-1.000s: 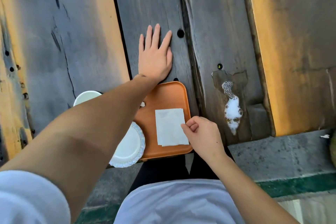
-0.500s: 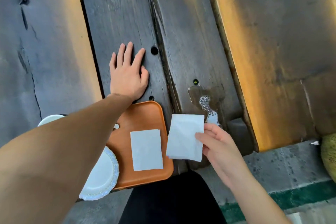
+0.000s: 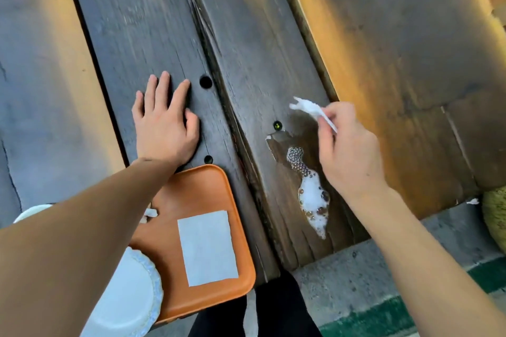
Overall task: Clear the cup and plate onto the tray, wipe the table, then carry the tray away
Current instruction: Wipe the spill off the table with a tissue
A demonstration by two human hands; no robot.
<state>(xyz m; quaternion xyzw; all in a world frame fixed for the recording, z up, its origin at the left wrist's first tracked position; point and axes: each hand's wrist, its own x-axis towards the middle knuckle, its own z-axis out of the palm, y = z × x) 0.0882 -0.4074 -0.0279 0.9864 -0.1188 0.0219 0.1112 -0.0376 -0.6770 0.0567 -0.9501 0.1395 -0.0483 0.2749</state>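
Observation:
An orange tray (image 3: 197,194) lies at the near edge of the dark wooden table (image 3: 246,49). On it rest a white paper plate (image 3: 131,301), partly under my left forearm, and a flat white napkin (image 3: 208,247). A white cup rim (image 3: 31,212) peeks out left of my forearm. My left hand (image 3: 164,123) lies flat on the table, fingers spread, just beyond the tray. My right hand (image 3: 347,150) pinches a second white napkin (image 3: 312,109) above a foamy white spill (image 3: 312,194) on the wet plank.
Bolt holes (image 3: 206,81) dot the planks. Beyond the table's near edge is a grey concrete floor (image 3: 356,276) with a green stripe. A yellowish round object (image 3: 495,213) sits at the right edge. My dark trousers show below the tray.
My right hand has lifted a napkin off the tray and carried it right and forward over the spill. The left hand has stayed flat on the table.

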